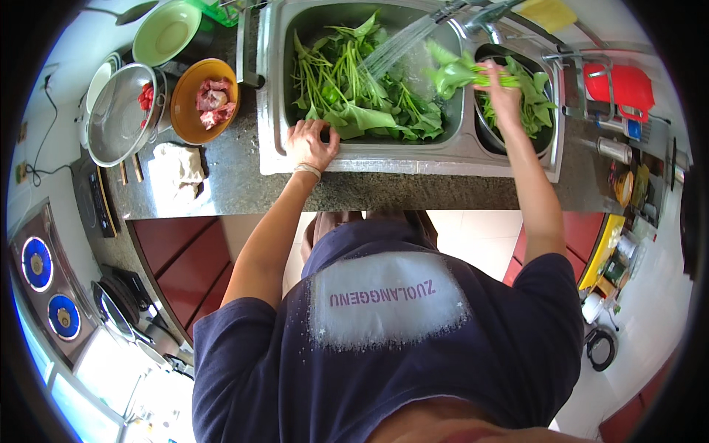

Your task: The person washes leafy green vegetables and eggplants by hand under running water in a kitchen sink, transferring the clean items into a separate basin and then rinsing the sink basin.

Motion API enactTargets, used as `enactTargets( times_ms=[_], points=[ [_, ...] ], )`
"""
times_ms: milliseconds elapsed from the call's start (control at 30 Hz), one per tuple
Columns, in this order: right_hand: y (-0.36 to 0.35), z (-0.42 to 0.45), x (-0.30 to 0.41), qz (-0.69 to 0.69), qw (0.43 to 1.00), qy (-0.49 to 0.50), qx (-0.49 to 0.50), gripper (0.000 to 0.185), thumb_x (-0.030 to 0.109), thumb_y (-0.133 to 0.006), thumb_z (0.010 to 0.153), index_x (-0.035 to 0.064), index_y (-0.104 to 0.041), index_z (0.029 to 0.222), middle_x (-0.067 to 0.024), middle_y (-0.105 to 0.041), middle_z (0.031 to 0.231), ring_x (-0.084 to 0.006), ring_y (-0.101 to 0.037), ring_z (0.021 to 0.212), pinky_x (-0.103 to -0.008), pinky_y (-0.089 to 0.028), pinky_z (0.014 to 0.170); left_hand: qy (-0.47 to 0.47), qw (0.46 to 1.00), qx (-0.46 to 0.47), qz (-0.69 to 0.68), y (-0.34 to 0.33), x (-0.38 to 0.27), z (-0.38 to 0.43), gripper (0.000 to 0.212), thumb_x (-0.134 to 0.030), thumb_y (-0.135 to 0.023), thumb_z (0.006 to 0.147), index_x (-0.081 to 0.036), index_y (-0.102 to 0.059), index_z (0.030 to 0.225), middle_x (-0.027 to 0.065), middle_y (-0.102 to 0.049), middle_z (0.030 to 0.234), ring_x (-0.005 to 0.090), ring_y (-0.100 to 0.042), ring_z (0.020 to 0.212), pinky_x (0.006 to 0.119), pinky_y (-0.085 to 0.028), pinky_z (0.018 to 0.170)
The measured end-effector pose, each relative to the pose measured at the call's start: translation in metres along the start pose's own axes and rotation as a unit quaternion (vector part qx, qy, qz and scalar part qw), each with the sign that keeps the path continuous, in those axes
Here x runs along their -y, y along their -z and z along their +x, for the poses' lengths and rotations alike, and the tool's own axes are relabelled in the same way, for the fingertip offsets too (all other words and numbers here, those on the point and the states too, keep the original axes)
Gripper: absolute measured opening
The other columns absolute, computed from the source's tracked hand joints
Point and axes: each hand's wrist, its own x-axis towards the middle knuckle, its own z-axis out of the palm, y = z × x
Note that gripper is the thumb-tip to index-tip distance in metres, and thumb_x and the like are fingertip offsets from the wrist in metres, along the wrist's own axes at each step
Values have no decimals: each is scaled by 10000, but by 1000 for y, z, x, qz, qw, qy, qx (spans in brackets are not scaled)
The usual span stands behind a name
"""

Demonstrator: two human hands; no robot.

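Note:
My right hand (pixel 500 95) grips a bunch of leafy greens (pixel 455 76) by its stems, above the small right-hand sink basin. The leaves point left, over the divider towards the large basin. Below and around this hand, more greens (pixel 536 91) fill a round dark container in the small basin. My left hand (pixel 312 145) rests on the front left rim of the steel sink (pixel 382 156), fingers spread over its edge. Beside it, a heap of greens (pixel 354 91) lies in the large basin. Water (pixel 400 45) sprays onto the heap from a faucet head (pixel 450 11).
Left of the sink stand an orange bowl (pixel 185 105) with raw meat (pixel 215 105), a metal strainer (pixel 116 122) near red pieces, and a green bowl (pixel 166 33). A crumpled pale cloth (pixel 180 163) lies nearer me. At right, a rack holds a red item (pixel 620 88).

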Motion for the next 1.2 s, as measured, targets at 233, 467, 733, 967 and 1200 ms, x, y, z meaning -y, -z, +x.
enactTargets(
  times_ms=[233, 467, 733, 967, 1200],
  points=[
    [114, -28, 58, -143, 944, 232, -188, 326, 313, -500, 957, 40, -633, 1075, -124, -610, 1072, -155, -621, 893, -271, -540, 706, -5, 999, -32, -18, 2, -4, 6, 178, -252, -592, 784, -95, -644, 849, 37, -640, 860, 219, -596, 855, 351, -411, 823],
    [139, -41, -94, -477, 877, 48, 24, 888, 544, -699, 726, 110, -334, 1409, -206, -260, 1461, -402, -271, 1322, -547, -275, 1032, -141, 957, -131, -219, 36, -57, 104, 313, -296, -724, 791, -49, -642, 964, 48, -566, 750, 146, -546, 659, 292, -469, 588],
    [124, -60, -58, -432, 865, 212, -141, 646, 394, -679, 801, 95, -454, 1327, -168, -345, 1408, -351, -331, 1264, -468, -279, 1033, -233, 939, 148, -207, 98, -162, 234, 403, -305, -770, 741, -45, -635, 1019, 42, -531, 566, 129, -455, 500, 317, -390, 484],
    [113, -75, -36, -402, 858, 285, -145, 477, 259, -656, 832, 75, -522, 1251, -104, -414, 1357, -312, -383, 1209, -437, -310, 1000, -325, 926, 111, -159, 89, -163, 246, 281, -229, -790, 676, -19, -621, 757, 99, -565, 595, 226, -524, 502, 353, -424, 506],
    [22, -56, -17, -284, 894, 348, -5, 305, 133, -629, 835, 92, -609, 1137, -65, -559, 1215, -263, -487, 1118, -380, -392, 955, -297, 947, -32, -117, 80, -170, 226, 255, -181, -759, 668, -53, -611, 831, 74, -575, 707, 268, -581, 667, 363, -465, 584]
  ],
)
